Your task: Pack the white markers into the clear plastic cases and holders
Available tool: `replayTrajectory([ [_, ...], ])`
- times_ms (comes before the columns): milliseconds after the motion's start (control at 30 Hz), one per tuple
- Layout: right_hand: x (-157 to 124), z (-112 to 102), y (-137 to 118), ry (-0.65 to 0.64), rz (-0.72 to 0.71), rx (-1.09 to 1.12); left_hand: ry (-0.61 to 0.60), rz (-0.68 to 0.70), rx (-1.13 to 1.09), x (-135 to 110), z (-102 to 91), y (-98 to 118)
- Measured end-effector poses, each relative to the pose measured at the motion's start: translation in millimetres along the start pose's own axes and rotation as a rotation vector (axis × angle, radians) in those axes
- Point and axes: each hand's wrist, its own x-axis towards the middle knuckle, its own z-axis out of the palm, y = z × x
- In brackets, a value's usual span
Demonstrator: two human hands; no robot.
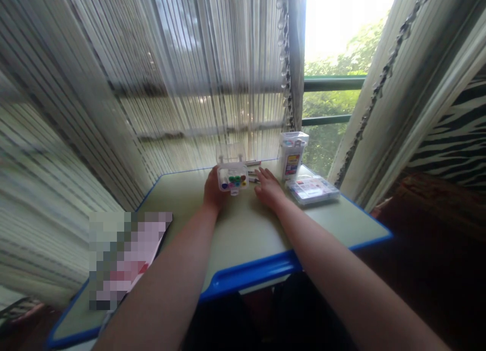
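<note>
My left hand [212, 190] is closed around the left side of a clear plastic marker case [233, 185]. The case is tilted towards me with its lid [231, 152] raised, and several coloured round ends show inside, green, blue, pink and brown among them. My right hand [269, 187] is over the table to the right of the case, fingers stretched out and apart. Its fingertips are beside several slim markers [252, 179] lying on the tabletop; whether they touch is too small to tell. Another marker [253, 163] lies farther back.
A tall white lidded container [292, 159] stands at the back right. In front of it lies a flat clear box [315, 189]. A blurred-out pink item [132, 255] rests at the left edge. The table [243, 229] has a blue rim, with curtains [205, 88] behind it.
</note>
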Motion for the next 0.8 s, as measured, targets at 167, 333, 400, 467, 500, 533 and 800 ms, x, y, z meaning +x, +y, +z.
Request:
replayTrajectory([
  [167,6.2,3.1,12.7,0.002,0.179,0.014,0.025,-0.028,0.022,-1.4,-1.7,-1.9],
  [333,7.3,2.3,6.6,0.024,0.268,-0.009,0.021,-0.065,0.061,-1.1,-2.9,-2.3],
  [400,7.4,1.8,-1.0,0.106,0.236,-0.068,0.019,-0.070,0.063,-1.4,-2.1,-3.0],
  [467,10.4,0.8,-9.2,0.149,0.155,-0.126,0.016,-0.080,0.062,-1.9,-1.2,-4.0],
  [500,13.6,0.1,-12.9,0.142,0.120,-0.147,0.018,-0.088,0.061,-2.2,-0.8,-4.4],
  [533,17.8,-0.8,-15.8,0.114,0.106,-0.167,0.023,-0.094,0.057,-2.4,-0.5,-4.8],
  [800,68.2,-4.8,-14.5,-0.117,0.234,-0.253,0.057,-0.115,0.043,-3.3,-1.5,-5.7],
])
